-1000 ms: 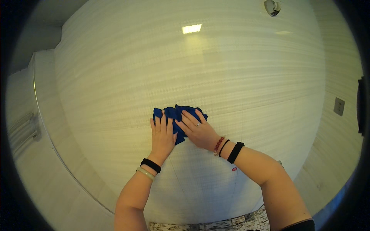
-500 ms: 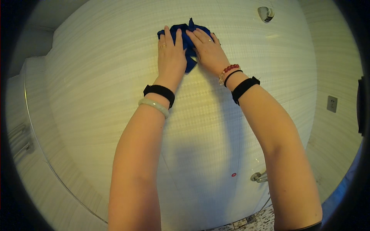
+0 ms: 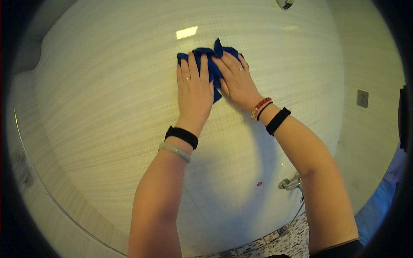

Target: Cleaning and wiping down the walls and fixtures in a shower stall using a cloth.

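Observation:
Both of my hands hold a crumpled dark blue cloth (image 3: 209, 64) against a pale, faintly striped wall (image 3: 129, 94). My left hand (image 3: 194, 88) lies over the cloth's left part, fingers stretched upward and pressing it. On the right part, my right hand (image 3: 238, 81) leans inward with its fingers on the fabric. A loose tip of cloth sticks up beside the right fingers, and a corner hangs between the hands. Each wrist has a black strap; the left also wears a pale bangle, the right a red-beaded bracelet.
A chrome fixture (image 3: 285, 4) is high on the wall. Lower right, a metal tap (image 3: 291, 183) juts out near my right forearm, with a small red mark (image 3: 259, 184) left of it. A socket plate (image 3: 362, 99) is on the right side wall. Mosaic tiles (image 3: 275, 241) line the bottom.
Both hands and the cloth appear lower in the picture; the view has also shifted, with the chrome fixture nearer the upper edge. A bright reflection now shows above the cloth.

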`<action>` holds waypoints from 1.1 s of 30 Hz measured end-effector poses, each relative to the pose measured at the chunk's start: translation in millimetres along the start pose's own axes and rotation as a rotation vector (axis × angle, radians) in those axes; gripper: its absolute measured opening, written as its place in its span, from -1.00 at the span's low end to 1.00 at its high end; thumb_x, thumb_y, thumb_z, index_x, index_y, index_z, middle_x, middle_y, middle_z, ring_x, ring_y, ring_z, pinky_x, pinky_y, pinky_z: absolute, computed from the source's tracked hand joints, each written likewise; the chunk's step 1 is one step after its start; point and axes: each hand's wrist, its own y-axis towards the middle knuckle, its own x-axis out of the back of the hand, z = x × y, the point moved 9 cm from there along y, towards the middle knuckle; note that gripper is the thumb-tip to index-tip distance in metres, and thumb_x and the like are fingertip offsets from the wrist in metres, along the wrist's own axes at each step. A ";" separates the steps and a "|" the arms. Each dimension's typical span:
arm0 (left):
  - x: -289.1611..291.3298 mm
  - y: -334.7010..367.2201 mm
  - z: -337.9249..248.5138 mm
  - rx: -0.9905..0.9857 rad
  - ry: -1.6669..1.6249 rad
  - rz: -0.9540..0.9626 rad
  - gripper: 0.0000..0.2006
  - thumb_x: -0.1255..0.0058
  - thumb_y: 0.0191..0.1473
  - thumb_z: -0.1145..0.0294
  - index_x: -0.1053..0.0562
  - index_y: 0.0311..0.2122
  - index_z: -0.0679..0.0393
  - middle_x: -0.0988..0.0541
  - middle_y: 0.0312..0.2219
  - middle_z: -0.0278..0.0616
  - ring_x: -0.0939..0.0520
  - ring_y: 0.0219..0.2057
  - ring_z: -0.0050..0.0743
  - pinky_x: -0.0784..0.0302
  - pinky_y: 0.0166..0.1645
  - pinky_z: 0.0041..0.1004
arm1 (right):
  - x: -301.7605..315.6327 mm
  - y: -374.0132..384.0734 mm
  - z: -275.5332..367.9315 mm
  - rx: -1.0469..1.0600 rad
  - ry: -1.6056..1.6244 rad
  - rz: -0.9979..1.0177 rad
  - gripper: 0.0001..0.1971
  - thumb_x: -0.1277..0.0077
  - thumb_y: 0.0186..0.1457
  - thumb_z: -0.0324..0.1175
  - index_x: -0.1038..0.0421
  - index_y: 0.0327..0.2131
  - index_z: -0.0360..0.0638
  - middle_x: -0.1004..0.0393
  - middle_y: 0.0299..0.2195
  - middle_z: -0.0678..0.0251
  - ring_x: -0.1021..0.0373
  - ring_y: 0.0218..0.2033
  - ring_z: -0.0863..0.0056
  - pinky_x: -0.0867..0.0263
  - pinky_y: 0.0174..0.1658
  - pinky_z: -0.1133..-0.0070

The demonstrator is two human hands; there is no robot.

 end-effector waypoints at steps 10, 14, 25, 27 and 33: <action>40.2 13.4 3.1 -0.034 -0.177 0.283 -0.30 -0.16 -0.08 0.30 -0.16 0.18 0.23 -0.07 0.18 0.20 -0.10 0.18 0.29 0.03 0.26 0.06 | 31.8 17.3 24.1 -0.091 0.006 0.232 -0.39 0.02 0.01 -0.36 -0.10 0.18 -0.13 -0.12 0.16 0.17 0.04 0.26 0.22 0.23 0.26 0.17; 25.2 -2.1 1.0 -0.076 -0.095 0.216 -0.29 -0.17 -0.09 0.31 -0.17 0.19 0.17 -0.07 0.19 0.18 -0.11 0.18 0.27 0.04 0.27 0.05 | 23.4 3.9 22.0 -0.059 -0.024 0.245 -0.39 0.00 0.02 -0.38 -0.10 0.18 -0.12 -0.15 0.15 0.20 0.02 0.25 0.26 0.21 0.27 0.21; 16.7 -10.7 -3.8 -0.008 0.079 -0.012 -0.31 -0.10 -0.02 0.30 -0.12 0.22 0.12 -0.11 0.18 0.17 -0.17 0.15 0.23 -0.03 0.23 0.06 | 19.9 0.5 16.0 0.007 -0.057 -0.008 -0.48 0.06 0.05 -0.42 -0.16 0.12 -0.14 -0.25 0.06 0.15 -0.11 0.18 0.24 0.07 0.21 0.19; 20.5 -15.2 -4.6 0.014 0.118 -0.054 -0.32 -0.09 0.00 0.29 -0.12 0.22 0.12 -0.12 0.17 0.17 -0.18 0.15 0.24 -0.04 0.22 0.07 | 22.3 1.4 19.3 0.050 -0.079 -0.049 -0.51 0.08 0.06 -0.41 -0.17 0.11 -0.13 -0.26 0.05 0.16 -0.11 0.17 0.24 0.07 0.21 0.20; 23.5 -22.7 -6.4 0.041 0.243 -0.230 -0.39 -0.01 0.06 0.23 -0.15 0.21 0.10 -0.17 0.14 0.19 -0.22 0.12 0.26 -0.11 0.17 0.10 | 20.4 7.6 17.3 0.136 -0.076 -0.103 -0.55 0.12 0.13 -0.35 -0.18 0.12 -0.03 -0.25 0.08 0.23 -0.11 0.18 0.31 0.07 0.22 0.22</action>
